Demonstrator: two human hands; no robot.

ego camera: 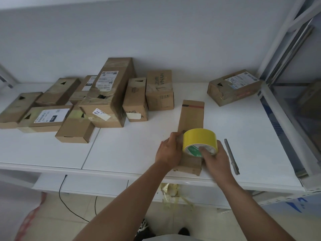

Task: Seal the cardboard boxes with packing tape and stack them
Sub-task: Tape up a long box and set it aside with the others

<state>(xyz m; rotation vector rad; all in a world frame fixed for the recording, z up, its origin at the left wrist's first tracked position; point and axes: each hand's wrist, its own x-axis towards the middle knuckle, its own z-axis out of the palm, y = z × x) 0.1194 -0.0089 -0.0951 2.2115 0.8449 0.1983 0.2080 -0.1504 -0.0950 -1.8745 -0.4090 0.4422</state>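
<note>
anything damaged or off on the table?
Yes. The box with a shipping label at the far right is torn open along its near-left top edge and sits skewed. The large taped box leans tilted on smaller ones, with a hole in its tape.

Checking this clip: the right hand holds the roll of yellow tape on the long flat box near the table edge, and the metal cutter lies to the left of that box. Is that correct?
Not quite. In the head view the metal cutter lies to the right of the long flat box, not the left. The rest stands: the right hand holds the roll of yellow tape on that box near the table edge.
</note>
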